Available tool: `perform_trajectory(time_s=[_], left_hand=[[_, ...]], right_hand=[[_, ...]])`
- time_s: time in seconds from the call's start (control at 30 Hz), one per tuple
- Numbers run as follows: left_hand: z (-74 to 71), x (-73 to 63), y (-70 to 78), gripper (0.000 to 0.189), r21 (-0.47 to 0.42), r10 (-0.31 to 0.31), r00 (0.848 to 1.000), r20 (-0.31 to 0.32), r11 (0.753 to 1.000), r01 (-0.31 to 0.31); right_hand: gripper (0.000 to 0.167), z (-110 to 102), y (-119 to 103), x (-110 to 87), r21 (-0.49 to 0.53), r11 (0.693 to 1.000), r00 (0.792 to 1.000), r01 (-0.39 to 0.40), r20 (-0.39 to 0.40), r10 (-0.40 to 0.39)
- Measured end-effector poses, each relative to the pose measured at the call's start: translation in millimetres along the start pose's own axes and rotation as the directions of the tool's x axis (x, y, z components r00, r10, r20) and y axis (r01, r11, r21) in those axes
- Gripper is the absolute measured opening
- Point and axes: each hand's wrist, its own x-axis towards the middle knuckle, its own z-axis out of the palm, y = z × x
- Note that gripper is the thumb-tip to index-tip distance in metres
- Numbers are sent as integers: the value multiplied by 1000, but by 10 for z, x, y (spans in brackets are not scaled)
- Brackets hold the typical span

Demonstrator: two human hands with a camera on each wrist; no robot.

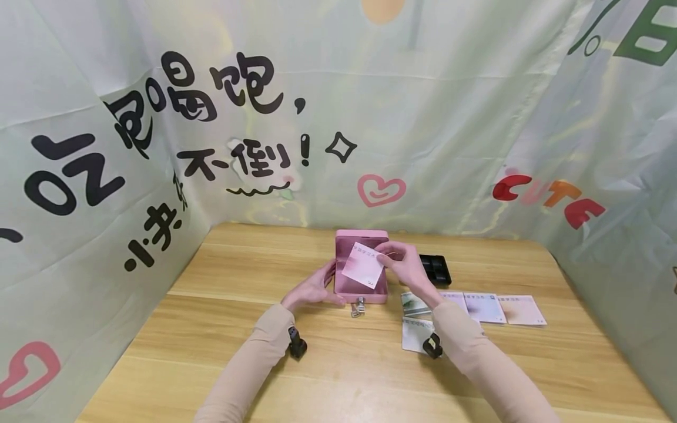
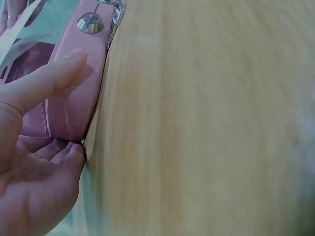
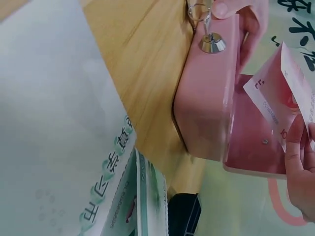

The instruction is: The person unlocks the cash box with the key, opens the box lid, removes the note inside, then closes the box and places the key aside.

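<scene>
A pink cash box [image 1: 362, 298] stands on the table with its lid raised. A key sits in its round silver lock [image 3: 212, 43], and more keys hang in front. My left hand [image 1: 313, 286] grips the box's left front corner; in the left wrist view its thumb [image 2: 54, 76] lies on the front face and the fingers are round the side. Over the open box, my right hand [image 1: 408, 269] pinches a pink play banknote [image 1: 362, 267] by its edge. The note is folded, as the right wrist view shows, and tilted above the box's inside.
Several play banknotes [image 1: 523, 310] lie in a row right of the box, partly under my right forearm. A greyish note [image 1: 415, 335] lies nearer me. Behind them is a black compartment tray [image 1: 440, 270]. Printed curtains [image 1: 449, 129] enclose the wooden table [image 1: 338, 376].
</scene>
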Motion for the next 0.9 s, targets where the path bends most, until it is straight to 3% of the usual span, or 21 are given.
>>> perform_trajectory(time_s=[0.23,0.47,0.67,0.9], left_hand=[[-14,-2,10,116,19,43,999,8,999,-44],[-8,9,-16,117,12,28,999,21,1000,-29],[-10,20,-39,116,-5,41,999,20,999,-41],[-21,12,-44,115,-10,66,998,24,998,-66]], right_hand=[[23,-150,15,-112,100,995,1000,5,-2,-5],[28,-300,50,-307,116,992,998,-54,-24,58],[30,-444,79,-492,166,986,1000,-15,-24,19],[29,-595,159,-651,133,991,1000,-5,-28,8]])
